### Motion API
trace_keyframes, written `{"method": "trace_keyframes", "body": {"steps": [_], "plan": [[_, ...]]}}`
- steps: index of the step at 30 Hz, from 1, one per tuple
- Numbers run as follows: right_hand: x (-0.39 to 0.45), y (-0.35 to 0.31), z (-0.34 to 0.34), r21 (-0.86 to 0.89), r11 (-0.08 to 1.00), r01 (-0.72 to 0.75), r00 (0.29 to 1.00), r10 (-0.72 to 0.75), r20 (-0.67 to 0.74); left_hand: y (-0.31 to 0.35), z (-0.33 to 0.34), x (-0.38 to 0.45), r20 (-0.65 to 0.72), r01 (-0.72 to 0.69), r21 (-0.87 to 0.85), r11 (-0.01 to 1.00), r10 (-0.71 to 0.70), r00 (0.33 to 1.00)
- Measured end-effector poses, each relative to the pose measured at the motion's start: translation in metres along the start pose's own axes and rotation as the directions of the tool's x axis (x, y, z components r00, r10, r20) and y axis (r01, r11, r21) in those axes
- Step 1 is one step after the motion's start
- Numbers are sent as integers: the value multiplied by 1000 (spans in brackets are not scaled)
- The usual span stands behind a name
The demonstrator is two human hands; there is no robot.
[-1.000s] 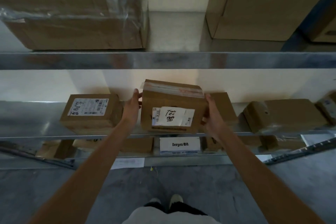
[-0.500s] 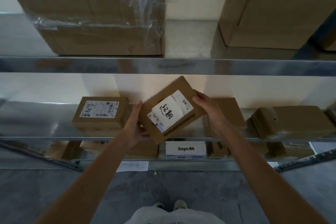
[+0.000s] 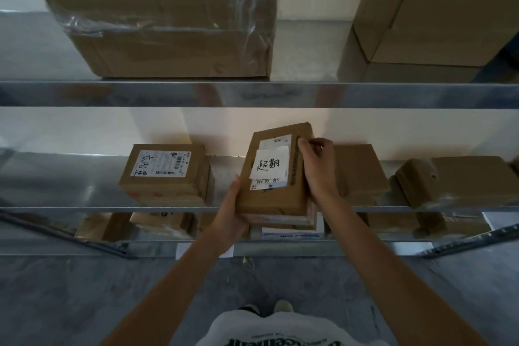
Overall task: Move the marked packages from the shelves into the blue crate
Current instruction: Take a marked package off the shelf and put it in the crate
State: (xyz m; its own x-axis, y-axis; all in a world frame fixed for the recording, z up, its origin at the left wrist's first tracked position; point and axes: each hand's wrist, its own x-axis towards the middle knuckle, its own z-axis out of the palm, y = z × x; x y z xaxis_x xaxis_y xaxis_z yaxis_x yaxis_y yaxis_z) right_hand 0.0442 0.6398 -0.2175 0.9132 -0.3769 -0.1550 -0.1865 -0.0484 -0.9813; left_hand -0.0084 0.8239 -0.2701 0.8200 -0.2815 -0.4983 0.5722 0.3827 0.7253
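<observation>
Head view showed me holding the marked package point(image 3: 276, 174) with both hands in front of the middle shelf point(image 3: 84, 208), its labelled face turned up toward me. My left hand point(image 3: 231, 212) gripped its near-left corner at about seven o'clock of the box, fingers wrapped underneath. My right hand point(image 3: 318, 166) clasped the right edge at about two o'clock, fingertips point(image 3: 304, 146) curled over the top face beside the white handwritten label point(image 3: 270, 167). The package stood tilted, its far end higher, its near end overhanging the shelf's front lip; I could not tell whether it still touched the shelf. At nine o'clock from it, apart, a second labelled box point(image 3: 165, 173) lay flat on the same shelf. At three o'clock sat plain brown parcels point(image 3: 362, 171), partly hidden behind my right hand. On the upper shelf point(image 3: 252, 94), a large plastic-wrapped carton point(image 3: 168, 17) stood at eleven o'clock.
</observation>
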Motion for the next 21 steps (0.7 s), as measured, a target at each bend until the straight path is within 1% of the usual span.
{"method": "trace_keyframes", "body": {"steps": [1,3,4,6,8,10,13,15,17,21], "plan": [[0,-4,1,-51,998,33,999,-32,11,1,4,-2,19,-18,-87,996,20,1000],[-2,-8,1,-84,994,67,996,-61,65,2,13,-3,2,-85,-109,990,86,996],[-5,-8,1,-65,997,49,993,-41,108,4,14,-2,-23,-124,-105,987,122,992],[-13,-1,0,70,996,-58,980,43,196,10,11,-2,-71,-175,-79,981,169,983],[-20,12,1,202,967,-154,961,99,259,19,4,-4,-86,-155,-56,986,150,985],[-28,23,6,232,952,-199,949,128,288,26,-2,-4,-117,-138,-6,990,137,984],[-36,28,15,260,946,-195,959,128,253,34,-3,-1,-136,-204,91,975,216,967],[-37,26,17,268,947,-176,969,119,218,38,-3,0,-113,-242,85,967,250,962],[-37,24,17,277,943,-184,969,126,214,39,-3,-2,-77,-228,82,970,235,969],[-40,24,20,287,939,-190,964,123,235,40,-4,-8,-67,-179,104,978,187,980]]}}
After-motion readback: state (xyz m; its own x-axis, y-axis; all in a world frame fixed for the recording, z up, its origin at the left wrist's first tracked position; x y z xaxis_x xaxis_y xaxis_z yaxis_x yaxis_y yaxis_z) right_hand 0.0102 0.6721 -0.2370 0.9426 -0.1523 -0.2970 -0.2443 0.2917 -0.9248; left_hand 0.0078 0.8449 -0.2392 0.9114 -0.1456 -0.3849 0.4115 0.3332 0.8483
